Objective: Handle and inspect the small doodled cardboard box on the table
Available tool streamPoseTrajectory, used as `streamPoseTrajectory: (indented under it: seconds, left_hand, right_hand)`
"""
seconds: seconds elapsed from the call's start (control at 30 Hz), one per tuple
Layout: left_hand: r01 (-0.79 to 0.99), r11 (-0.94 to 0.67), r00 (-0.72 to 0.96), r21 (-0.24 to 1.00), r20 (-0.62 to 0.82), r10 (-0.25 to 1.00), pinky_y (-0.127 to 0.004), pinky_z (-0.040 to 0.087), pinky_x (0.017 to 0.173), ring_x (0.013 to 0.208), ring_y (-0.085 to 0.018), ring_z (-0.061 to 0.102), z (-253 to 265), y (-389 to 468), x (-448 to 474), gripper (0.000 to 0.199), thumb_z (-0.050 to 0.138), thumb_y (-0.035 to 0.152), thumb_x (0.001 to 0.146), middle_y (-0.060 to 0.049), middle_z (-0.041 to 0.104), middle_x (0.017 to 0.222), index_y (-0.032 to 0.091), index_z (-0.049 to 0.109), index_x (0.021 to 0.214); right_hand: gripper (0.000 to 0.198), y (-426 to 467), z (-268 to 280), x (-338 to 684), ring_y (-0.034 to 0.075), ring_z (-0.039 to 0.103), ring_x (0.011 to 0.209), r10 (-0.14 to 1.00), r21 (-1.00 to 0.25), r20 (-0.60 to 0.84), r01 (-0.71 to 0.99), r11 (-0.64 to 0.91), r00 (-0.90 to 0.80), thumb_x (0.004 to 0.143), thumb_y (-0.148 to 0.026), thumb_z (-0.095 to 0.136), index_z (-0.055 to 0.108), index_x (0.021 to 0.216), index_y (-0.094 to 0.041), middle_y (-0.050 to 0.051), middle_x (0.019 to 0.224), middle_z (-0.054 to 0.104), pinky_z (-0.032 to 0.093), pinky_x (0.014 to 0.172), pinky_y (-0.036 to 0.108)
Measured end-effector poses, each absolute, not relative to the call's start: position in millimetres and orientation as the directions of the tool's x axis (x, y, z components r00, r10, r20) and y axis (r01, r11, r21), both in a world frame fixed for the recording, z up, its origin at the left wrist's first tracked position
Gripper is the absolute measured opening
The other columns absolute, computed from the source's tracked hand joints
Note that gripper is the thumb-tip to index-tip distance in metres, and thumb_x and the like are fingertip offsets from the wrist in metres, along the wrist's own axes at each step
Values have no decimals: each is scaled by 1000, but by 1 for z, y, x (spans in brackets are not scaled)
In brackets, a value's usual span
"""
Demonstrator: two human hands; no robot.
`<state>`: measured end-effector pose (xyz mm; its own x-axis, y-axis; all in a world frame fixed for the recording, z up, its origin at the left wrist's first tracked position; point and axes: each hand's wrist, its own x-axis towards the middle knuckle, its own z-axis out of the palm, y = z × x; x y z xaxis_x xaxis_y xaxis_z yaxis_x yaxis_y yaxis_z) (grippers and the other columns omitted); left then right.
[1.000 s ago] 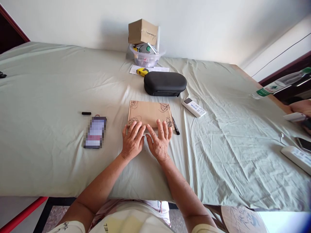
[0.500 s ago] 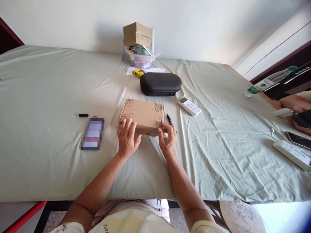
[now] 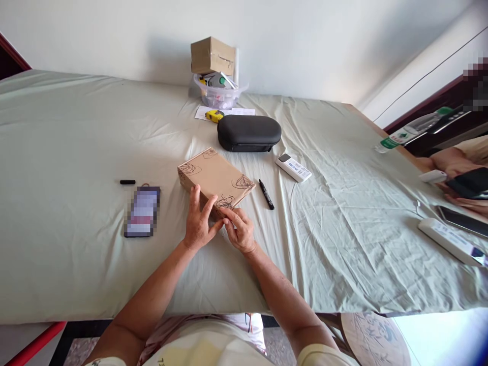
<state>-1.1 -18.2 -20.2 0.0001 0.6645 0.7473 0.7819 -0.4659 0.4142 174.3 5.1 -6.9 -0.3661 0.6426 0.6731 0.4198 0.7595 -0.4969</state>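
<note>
- The cardboard box (image 3: 215, 178) lies flat on the green sheet (image 3: 76, 152) near the middle of the table, turned askew so that one corner points toward the person.
- The left hand (image 3: 198, 223) rests against the box's near side, fingers spread and laid up onto the top edge, thumb along the side; it is open and pressing rather than closed round anything.
- The right hand (image 3: 239, 231) sits at the box's nearest corner, fingers curled and pinching that corner, touching the left hand's fingertips.
- Dark scribbles mark the corners of the box top.
- At 3 o'clock from the box, just beside it, lies a black marker (image 3: 266, 193).
- Further out at 2 o'clock lies a white remote (image 3: 293, 168).
- At 12 o'clock from the box sits a black case (image 3: 248, 132), apart from the box.
- Beyond the case, by the wall, stands a clear tub (image 3: 219, 94) with a small brown box (image 3: 212, 56) on top; a yellow tape measure (image 3: 214, 115) lies on paper in front of it.
- At 9 o'clock from the box lie a phone (image 3: 142, 211) and a small black cap (image 3: 127, 181), well apart from the hands.
- At the table's far right edge a white power strip (image 3: 450, 241) lies, with a plastic bottle (image 3: 409, 131) beyond it.
- Another person's hand (image 3: 457, 168) shows at the right border, holding a dark object.
</note>
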Motion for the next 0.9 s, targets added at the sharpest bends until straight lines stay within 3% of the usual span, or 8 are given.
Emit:
streamPoseTrajectory:
  seconds: [0.13, 0.3, 0.37, 0.43, 0.5, 0.67, 0.9]
  left_hand:
    - [757, -482, -2, 441, 740, 673, -64, 35, 129, 168, -43, 19, -19, -18, -2, 61, 69, 41, 99, -25, 15, 180, 19, 49, 153]
    - [715, -527, 33, 460, 730, 682, -62, 38, 129, 168, -42, 21, -18, -18, -4, 59, 63, 36, 100, -25, 14, 180, 19, 47, 153]
    - [702, -533, 35, 473, 724, 689, -61, 39, 128, 168, -41, 23, -18, -19, -4, 57, 62, 33, 100, -24, 15, 180, 19, 47, 153]
    - [687, -537, 33, 490, 717, 696, -60, 40, 128, 168, -41, 24, -17, -20, -4, 53, 61, 29, 100, -23, 15, 180, 20, 49, 151]
    - [666, -545, 35, 509, 709, 705, -60, 41, 128, 167, -40, 25, -17, -21, -3, 48, 59, 26, 101, -22, 15, 181, 21, 53, 148]
    - [634, -536, -5, 558, 695, 719, -52, 44, 128, 163, -34, 38, -19, -20, -5, 38, 51, 20, 106, -19, 21, 180, 22, 59, 143]
    - [655, -467, -113, 594, 688, 717, -48, 42, 130, 161, -29, 41, -26, -16, -8, 39, 44, 29, 111, -16, 36, 175, 22, 62, 144]
  right_hand:
    - [41, 14, -6, 182, 18, 75, 79, 707, -518, 631, 504, 691, -320, 111, -39, 44, 73, 133, -21, 10, 98, 80, 66, 75, 32]
    - [48, 34, -8, 202, 23, 79, 98, 784, -621, 614, 556, 552, -93, 111, -49, 43, 71, 136, -19, 14, 117, 81, 65, 88, 36]
    - [53, 40, -9, 208, 23, 77, 90, 825, -677, 565, 569, 467, -5, 109, -55, 45, 68, 139, -19, 13, 108, 81, 64, 82, 36]
    - [59, 44, -9, 212, 19, 70, 71, 863, -737, 500, 557, 382, 70, 105, -61, 50, 63, 143, -18, 6, 86, 78, 60, 71, 33]
    - [60, 45, -8, 214, 16, 61, 61, 884, -782, 452, 529, 328, 119, 100, -66, 55, 64, 137, -18, -1, 72, 70, 53, 65, 30]
    - [58, 44, -1, 212, 12, 50, 54, 907, -842, 396, 450, 297, 142, 92, -77, 59, 68, 98, -21, -6, 60, 55, 43, 57, 25]
    - [60, 42, 6, 208, 10, 42, 54, 925, -883, 359, 367, 292, 129, 89, -82, 61, 66, 89, -22, -6, 58, 49, 39, 55, 23]
